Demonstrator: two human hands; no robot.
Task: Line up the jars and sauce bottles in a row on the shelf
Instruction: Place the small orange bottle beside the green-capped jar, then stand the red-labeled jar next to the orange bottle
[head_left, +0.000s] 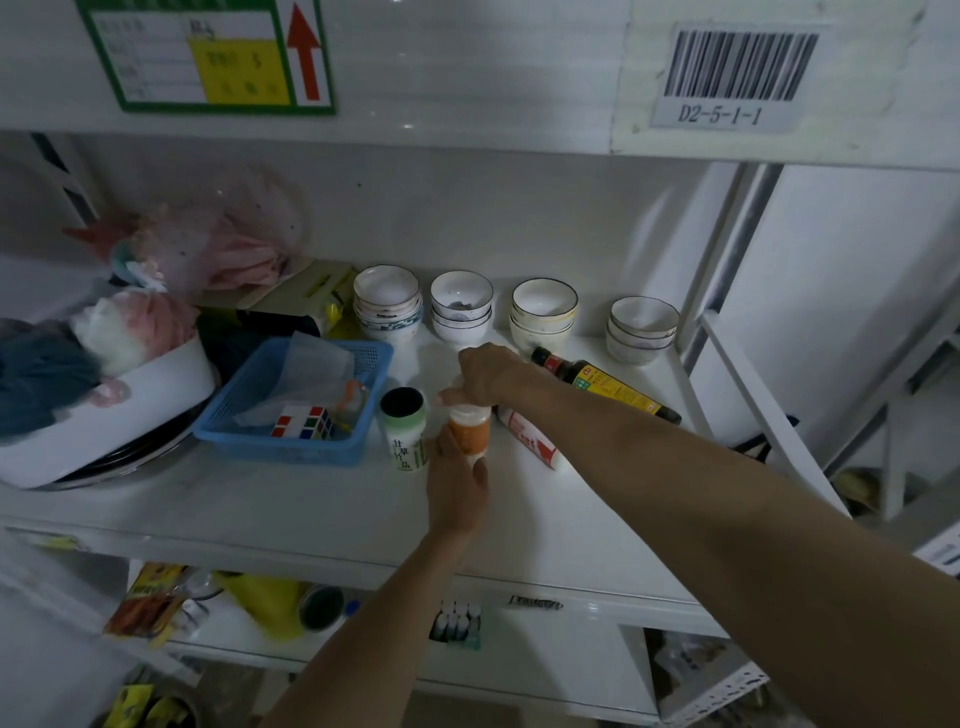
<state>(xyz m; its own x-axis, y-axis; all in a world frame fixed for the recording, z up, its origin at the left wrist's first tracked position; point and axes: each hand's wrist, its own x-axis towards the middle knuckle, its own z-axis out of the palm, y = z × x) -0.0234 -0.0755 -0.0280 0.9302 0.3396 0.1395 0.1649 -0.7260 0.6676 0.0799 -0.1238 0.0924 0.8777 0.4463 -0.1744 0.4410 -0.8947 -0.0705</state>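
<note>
Seating the orange jar (469, 432) upright just right of the green-label jar (404, 429), I hold its body in my left hand (457, 486), right hand (485, 376) closed over its cap; next, I judge, the two bottles lying right of it need standing.

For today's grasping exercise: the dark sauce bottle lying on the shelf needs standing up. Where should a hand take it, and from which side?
Grip the dark sauce bottle around its labelled body, coming from above. It lies flat, neck toward the bowls, and the body is the widest part.
</note>
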